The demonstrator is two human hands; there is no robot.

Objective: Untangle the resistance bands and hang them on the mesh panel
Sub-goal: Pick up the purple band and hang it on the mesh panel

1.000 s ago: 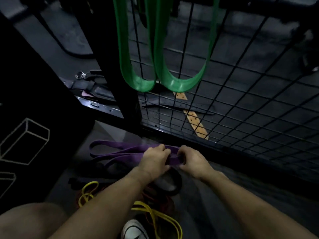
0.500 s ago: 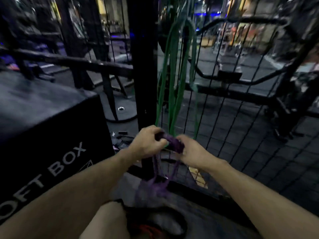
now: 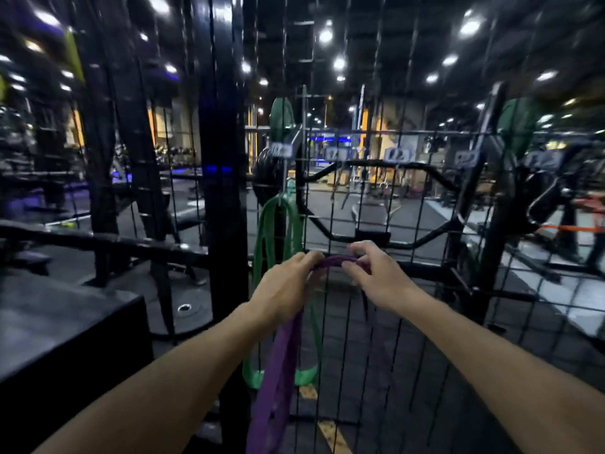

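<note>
A purple resistance band [image 3: 278, 371] hangs down from both my hands in front of the black mesh panel [image 3: 409, 322]. My left hand [image 3: 284, 286] grips its top on the left and my right hand [image 3: 373, 273] pinches it on the right, with a short arc of band stretched between them. Green bands [image 3: 278, 231] hang on the mesh just left of my hands, their loops reaching down behind the purple band. The band pile on the floor is out of view.
A thick black upright post [image 3: 226, 191] stands left of the mesh. A black soft box [image 3: 65, 339] sits at lower left. Behind the mesh are a trap bar [image 3: 376, 237], weight plates and gym racks. Yellow floor markings [image 3: 330, 434] show below.
My view has risen from the floor to the upright mesh. Both hands have lifted the purple band from the floor pile up to mid height on the panel, beside the green bands.
</note>
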